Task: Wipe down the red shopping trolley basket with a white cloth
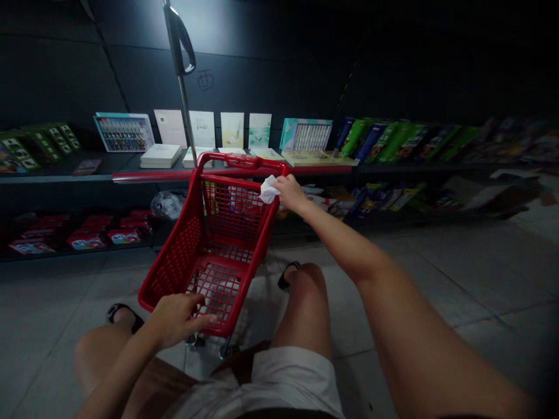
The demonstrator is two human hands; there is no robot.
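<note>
A red plastic mesh shopping cart (pixel 172 244) stands on wheels in front of my legs, with its long handle (pixel 240 162) toward the shelves. My left hand (pixel 177 320) lies over the cart's near rim, fingers curled across the edge. My right hand (pixel 290 194) reaches to the cart's far right corner and grips a crumpled white tissue (pixel 269 190), which touches the cart's upper rim. The basket looks empty through its mesh, though the lower corners are dim.
Dark shelves (pixel 65 171) hold books, cards and boxed sets, with a clear plastic bag (pixel 167 205) on the lower tier. A metal pole (pixel 183 99) with a black strap rises behind the cart. Grey floor tiles (pixel 437 279) spread to the right; my sandalled feet stand below the cart.
</note>
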